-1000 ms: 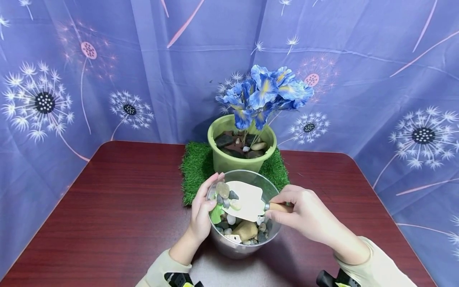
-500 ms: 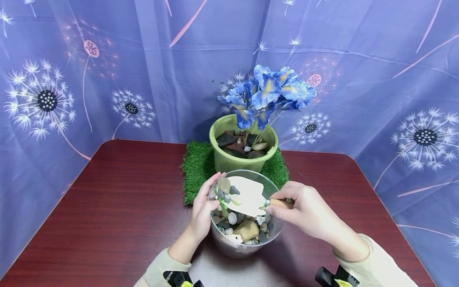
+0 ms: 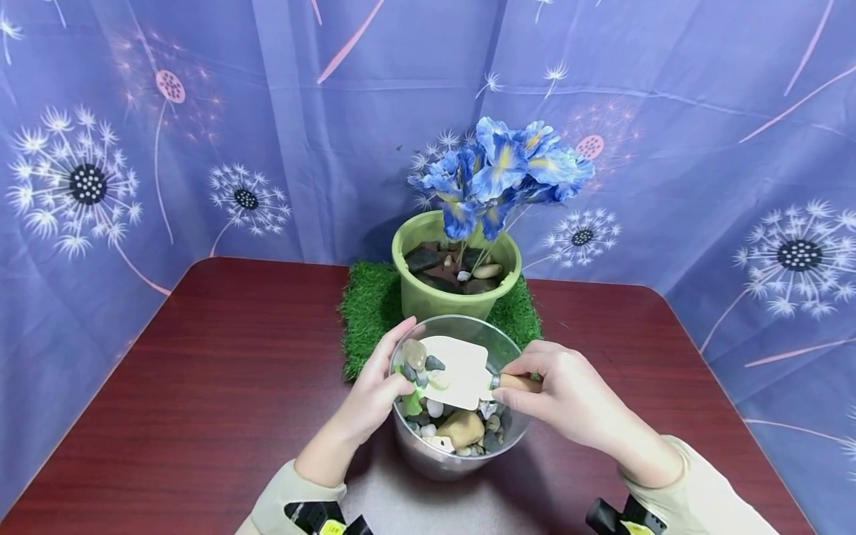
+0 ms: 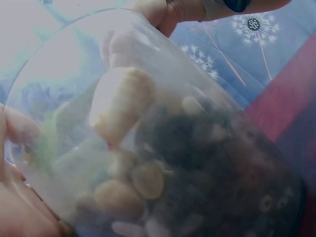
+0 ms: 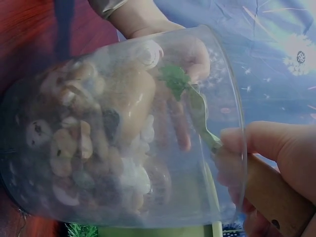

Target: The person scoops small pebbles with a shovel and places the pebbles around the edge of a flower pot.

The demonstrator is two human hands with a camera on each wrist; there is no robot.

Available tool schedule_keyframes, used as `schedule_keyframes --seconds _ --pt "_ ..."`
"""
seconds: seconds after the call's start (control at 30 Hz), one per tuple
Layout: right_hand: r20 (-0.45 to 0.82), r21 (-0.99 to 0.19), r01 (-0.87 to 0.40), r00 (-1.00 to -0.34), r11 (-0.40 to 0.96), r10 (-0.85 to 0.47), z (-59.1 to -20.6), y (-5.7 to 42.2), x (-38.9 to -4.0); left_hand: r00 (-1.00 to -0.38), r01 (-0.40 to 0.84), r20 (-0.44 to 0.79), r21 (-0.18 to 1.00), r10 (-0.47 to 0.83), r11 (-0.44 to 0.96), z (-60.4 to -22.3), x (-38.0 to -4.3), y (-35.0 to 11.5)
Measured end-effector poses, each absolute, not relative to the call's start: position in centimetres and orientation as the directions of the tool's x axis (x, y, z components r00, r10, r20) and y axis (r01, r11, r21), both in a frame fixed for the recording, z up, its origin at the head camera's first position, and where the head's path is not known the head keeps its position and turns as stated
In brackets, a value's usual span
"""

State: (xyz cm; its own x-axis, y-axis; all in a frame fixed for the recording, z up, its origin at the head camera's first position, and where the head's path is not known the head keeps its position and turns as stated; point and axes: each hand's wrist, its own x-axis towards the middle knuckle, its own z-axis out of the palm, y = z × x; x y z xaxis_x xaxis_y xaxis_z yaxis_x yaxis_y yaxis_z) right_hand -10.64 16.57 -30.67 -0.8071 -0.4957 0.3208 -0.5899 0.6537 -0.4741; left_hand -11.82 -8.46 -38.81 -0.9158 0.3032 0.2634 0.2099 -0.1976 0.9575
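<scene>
1. Head: left hand (image 3: pixel 374 386) wraps its fingers round the clear bucket (image 3: pixel 441 468), probably steadying it; right hand (image 3: pixel 565 390) pinches a trowel (image 3: pixel 464 368) bearing pebbles (image 3: pixel 414 354) at the mouth.
2. Left wrist: stones (image 4: pixel 118 200) behind cloudy bucket wall.
3. Right wrist: fingers grip wooden handle (image 5: pixel 274 195) beside the rim.

No text or label can be read.

Beyond the fingers (image 3: pixel 528 361), creased blue-violet cloth (image 3: pixel 361 148) printed with white dandelions (image 3: pixel 88 184). Beneath the fingers, dark red wood-grain tabletop (image 3: pixel 234 357) with rounded corners and pale glare (image 3: pixel 424 513).
</scene>
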Motion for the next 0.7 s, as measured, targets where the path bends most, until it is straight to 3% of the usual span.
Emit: schedule_keyframes --seconds 0.23,0.7 --pt "0.308 -0.491 -0.596 -0.801 0.636 -0.513 -30.86 16.55 -10.9 -0.928 0.142 0.184 0.979 0.325 -0.149 -38.01 -11.72 -8.56" --pt "0.299 -0.48 -0.562 -0.827 0.673 -0.477 -30.68 16.76 -10.83 -0.916 0.129 0.174 0.981 0.361 -0.147 -38.34 -11.64 -9.0"
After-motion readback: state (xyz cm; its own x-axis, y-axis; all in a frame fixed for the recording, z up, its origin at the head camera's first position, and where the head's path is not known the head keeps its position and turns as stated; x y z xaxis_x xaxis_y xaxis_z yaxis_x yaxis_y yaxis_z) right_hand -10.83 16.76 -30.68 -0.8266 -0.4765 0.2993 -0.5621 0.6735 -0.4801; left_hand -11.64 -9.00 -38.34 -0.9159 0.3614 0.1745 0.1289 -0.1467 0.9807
